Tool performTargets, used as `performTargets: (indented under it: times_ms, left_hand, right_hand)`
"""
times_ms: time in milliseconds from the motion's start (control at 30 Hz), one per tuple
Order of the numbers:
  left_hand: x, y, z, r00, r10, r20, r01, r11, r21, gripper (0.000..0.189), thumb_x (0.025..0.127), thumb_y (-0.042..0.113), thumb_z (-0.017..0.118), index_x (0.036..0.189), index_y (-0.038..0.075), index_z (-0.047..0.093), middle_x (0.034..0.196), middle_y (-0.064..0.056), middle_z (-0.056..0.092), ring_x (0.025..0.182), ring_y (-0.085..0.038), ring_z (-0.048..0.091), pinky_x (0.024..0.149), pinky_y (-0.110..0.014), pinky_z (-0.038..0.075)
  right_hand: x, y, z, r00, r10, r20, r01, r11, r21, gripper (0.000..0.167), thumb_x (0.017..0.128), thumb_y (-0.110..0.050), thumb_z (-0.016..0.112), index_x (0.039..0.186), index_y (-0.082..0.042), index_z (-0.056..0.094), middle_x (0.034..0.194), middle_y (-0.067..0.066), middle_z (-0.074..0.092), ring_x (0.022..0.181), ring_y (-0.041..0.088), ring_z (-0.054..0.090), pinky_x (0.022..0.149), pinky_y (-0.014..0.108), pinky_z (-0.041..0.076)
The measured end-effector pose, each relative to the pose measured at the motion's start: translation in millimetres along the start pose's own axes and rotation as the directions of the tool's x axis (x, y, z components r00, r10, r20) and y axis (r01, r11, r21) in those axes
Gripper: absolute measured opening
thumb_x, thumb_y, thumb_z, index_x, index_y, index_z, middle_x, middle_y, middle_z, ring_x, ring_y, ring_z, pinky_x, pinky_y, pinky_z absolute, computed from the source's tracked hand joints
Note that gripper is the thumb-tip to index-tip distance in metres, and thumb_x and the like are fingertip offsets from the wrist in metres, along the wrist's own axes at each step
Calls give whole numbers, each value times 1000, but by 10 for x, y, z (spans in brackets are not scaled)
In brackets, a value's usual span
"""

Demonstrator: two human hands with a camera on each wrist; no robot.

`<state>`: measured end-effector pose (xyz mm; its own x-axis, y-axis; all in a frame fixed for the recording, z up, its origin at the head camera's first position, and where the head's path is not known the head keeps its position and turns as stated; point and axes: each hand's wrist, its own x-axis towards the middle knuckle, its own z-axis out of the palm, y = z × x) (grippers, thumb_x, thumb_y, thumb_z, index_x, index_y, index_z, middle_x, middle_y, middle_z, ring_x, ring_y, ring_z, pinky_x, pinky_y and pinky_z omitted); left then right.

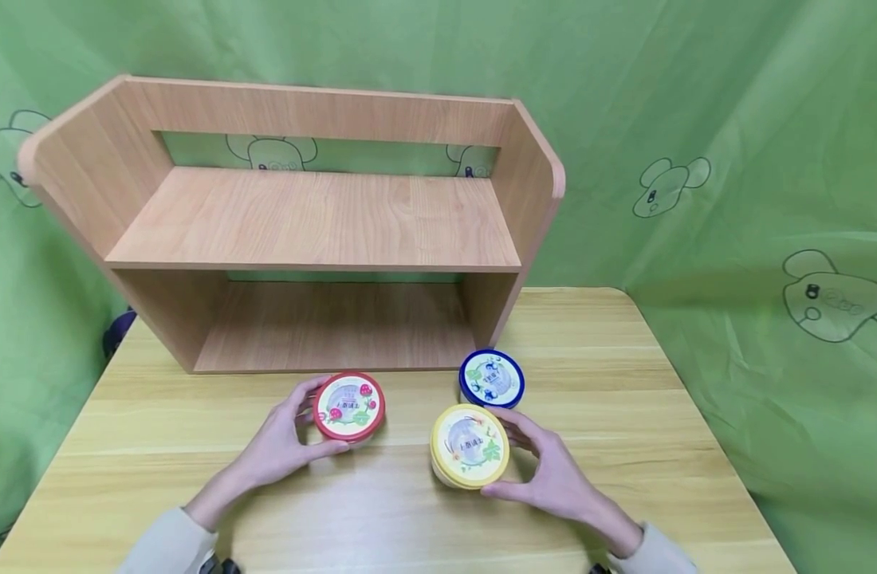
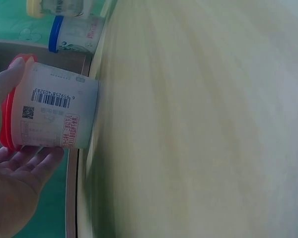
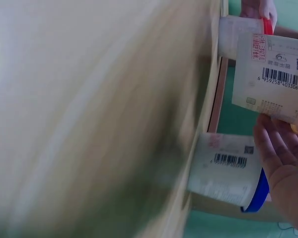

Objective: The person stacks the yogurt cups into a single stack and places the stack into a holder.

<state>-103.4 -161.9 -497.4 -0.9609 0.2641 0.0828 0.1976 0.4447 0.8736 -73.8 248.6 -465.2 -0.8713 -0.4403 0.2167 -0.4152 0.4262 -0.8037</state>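
Observation:
My left hand (image 1: 277,446) holds a white tub with a red lid (image 1: 349,405), its thumb and fingers on opposite sides. In the left wrist view, the thumb lies at the rim of the red-lidded tub (image 2: 54,106), whose base meets the tabletop. A yellow-lidded tub (image 1: 470,445) is gripped by my right hand (image 1: 553,474) between thumb and fingers. The right wrist view shows the base of this yellow-lidded tub (image 3: 270,74) slightly off the table. Just behind it stands a blue-lidded tub (image 1: 492,379), near the right fingers; the same blue-lidded tub (image 3: 226,168) rests on the table.
A two-level wooden shelf (image 1: 309,219) stands at the back left of the wooden table (image 1: 589,383). Its right front corner is close to the blue-lidded tub. Green cloth (image 1: 697,104) printed with cartoon heads hangs behind and around the table.

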Motion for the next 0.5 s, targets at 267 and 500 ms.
performTargets:
  times_ms: [267,500]
  left_hand:
    - [1,15,0,1000,-4,1,4,1000,9,98,76,33,96,153,7,42,144,-19,63,127,-40,69,109,-54,58]
    - [-5,11,-5,1000,3,-6,-3,1000,10,97,76,33,97,152,7,42,142,-18,64,126,-39,69,107,-52,59]
  right_hand:
    - [100,-85,48,999,-31,-15,32,999,20,97,71,-21,99,154,-12,50,140,10,69,124,4,67,106,24,59]
    - [175,-152,75,998,-53,-24,54,998,30,97,70,-20,100,153,-11,50,138,11,70,121,4,67,105,24,59]
